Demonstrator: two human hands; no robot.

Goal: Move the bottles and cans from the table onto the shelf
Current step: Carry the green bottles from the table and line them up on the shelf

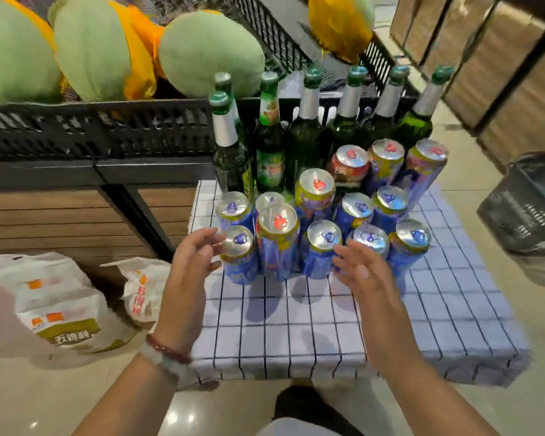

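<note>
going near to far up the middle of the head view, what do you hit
checked tablecloth → blue cans → green glass bottles → black crate → green melons

Glossy beige floor reflects ceiling lights — black mesh bins of melons top wood-panelled stands.

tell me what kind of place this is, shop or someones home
Most likely a shop, perhaps a grocery. Black display crates hold netted melons, green bottles and cans crowd a checked table, and printed sacks lie on the tiled floor.
</note>
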